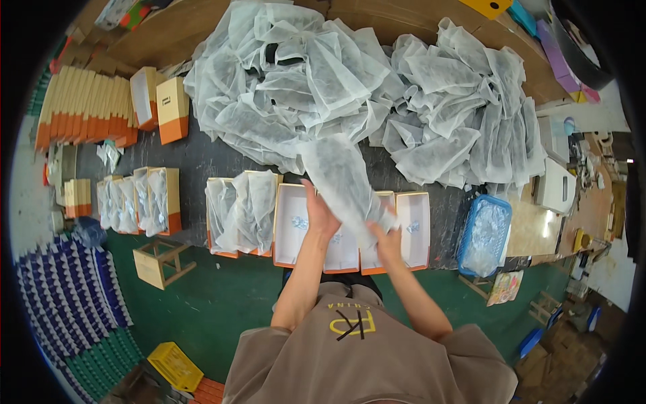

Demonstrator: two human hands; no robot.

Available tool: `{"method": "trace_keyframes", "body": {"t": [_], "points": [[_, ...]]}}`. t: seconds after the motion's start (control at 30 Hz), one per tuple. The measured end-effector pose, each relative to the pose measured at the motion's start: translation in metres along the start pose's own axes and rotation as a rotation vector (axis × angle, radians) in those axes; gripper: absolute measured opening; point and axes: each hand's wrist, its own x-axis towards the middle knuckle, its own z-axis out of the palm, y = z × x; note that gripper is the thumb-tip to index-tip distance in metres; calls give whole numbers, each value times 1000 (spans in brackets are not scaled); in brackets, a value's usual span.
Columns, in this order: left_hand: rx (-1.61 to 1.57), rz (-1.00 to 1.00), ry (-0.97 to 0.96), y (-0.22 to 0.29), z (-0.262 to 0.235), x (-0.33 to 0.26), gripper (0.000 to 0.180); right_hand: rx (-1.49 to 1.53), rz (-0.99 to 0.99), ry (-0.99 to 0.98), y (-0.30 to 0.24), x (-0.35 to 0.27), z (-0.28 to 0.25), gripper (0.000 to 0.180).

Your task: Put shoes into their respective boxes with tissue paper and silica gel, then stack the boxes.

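Both of my hands hold one white non-woven bag [340, 180] with something dark inside it, tilted over the open shoe boxes. My left hand [319, 214] grips its left side. My right hand [386, 241] grips its lower end. Under them stand open white-lined boxes with orange edges [291, 229], [414, 229], each with a small clear packet inside. A box [241, 210] to the left holds bagged items. Behind lie two big heaps of the same bagged items [289, 74], [464, 114] on the dark table [195, 158].
More filled boxes [145, 200] and a row of flat orange-and-tan box blanks [84, 108] sit at the left. A blue basket of clear packets [483, 234] stands at the right. Wooden stools [161, 261], a yellow crate [175, 367] and stacked blue cartons [67, 296] are on the green floor.
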Motion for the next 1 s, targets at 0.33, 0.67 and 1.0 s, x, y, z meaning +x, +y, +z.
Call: {"method": "trace_keyframes", "body": {"t": [0.33,0.67,1.0], "points": [[214,-252,-114,-44,19,1,98,171,58,-127,-28,-44,-16,76],[163,-448,-62,-85,45,34,69,445,331,-145,-45,-24,-64,77],[248,-245,121,-80,29,61,53,-78,254,-454,-67,27,-143,82]]}}
